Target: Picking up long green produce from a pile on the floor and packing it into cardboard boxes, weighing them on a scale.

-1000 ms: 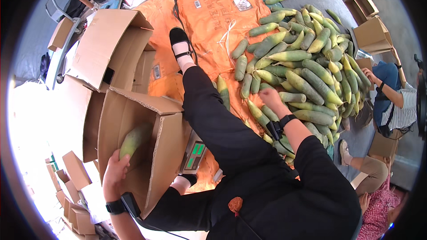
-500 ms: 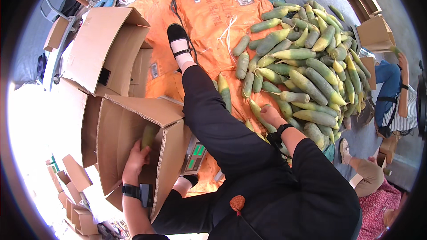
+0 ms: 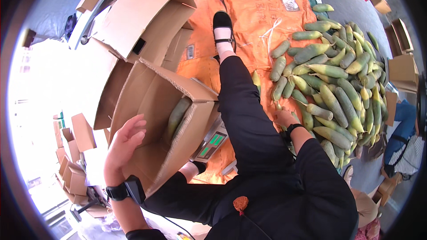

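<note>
My left hand (image 3: 124,144) is held open over the near side of an open cardboard box (image 3: 147,93), its fingers spread and holding nothing. Inside the box, against its right wall, lie green vegetables (image 3: 178,116). My right hand (image 3: 284,119) rests low at the near edge of a big heap of long green vegetables (image 3: 338,84) on an orange sheet (image 3: 258,13); the fingers are curled down among them, and whether they grip one is hidden. My black-trousered leg stretches forward between box and heap.
The box sits on a weighing scale (image 3: 213,141) with a green display. A second open carton (image 3: 142,18) stands behind it. Several small folded boxes (image 3: 73,151) lie at the left. Another person in blue (image 3: 404,138) sits at the right, beyond the heap.
My left hand let go of a green vegetable inside the box and drew back out, now open above it. My right hand stayed at the heap's near edge.
</note>
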Demonstrator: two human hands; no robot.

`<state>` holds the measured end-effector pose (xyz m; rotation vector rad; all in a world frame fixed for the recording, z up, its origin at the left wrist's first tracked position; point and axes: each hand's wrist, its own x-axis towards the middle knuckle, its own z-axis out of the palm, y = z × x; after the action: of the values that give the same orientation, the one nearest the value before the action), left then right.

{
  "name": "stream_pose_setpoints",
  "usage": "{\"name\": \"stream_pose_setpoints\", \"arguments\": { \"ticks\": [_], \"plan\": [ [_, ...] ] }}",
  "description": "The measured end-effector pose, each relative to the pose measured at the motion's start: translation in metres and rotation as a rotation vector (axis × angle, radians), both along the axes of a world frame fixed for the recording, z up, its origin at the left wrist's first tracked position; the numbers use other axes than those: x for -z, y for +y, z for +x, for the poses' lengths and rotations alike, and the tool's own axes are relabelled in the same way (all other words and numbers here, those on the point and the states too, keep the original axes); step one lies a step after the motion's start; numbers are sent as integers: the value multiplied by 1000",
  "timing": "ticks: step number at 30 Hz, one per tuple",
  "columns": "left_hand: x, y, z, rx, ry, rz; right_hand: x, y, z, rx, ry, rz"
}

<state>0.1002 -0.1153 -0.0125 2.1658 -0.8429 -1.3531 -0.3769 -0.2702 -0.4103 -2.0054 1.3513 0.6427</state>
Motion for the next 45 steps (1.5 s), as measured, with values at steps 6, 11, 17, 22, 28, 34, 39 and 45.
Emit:
{"name": "stream_pose_setpoints", "arguments": {
  "ticks": [6,11,17,22,28,34,39,45],
  "plan": [
    [-29,42,-38,86,-97,-135,-51,10,19,151,-75,-83],
    [-15,70,-62,39,-156,-221,-28,19,-19,262,-370,-418],
    [0,94,-85,-177,-354,-443,-46,21,-51,448,-539,-441],
    [2,94,-90,-168,-401,-517,-82,2,-69,532,-713,-565],
    [-4,96,-91,-125,-415,-604,-244,-57,2,344,-981,-905],
    [-17,99,-92,-193,-441,-698,-407,-68,94,72,-1512,-1008],
    [-35,85,-97,-253,-477,-901,-460,-44,178,-293,-1898,-677],
    [-53,62,-104,-310,-532,-960,-411,25,273,-463,-1786,-283]
  ]
}}
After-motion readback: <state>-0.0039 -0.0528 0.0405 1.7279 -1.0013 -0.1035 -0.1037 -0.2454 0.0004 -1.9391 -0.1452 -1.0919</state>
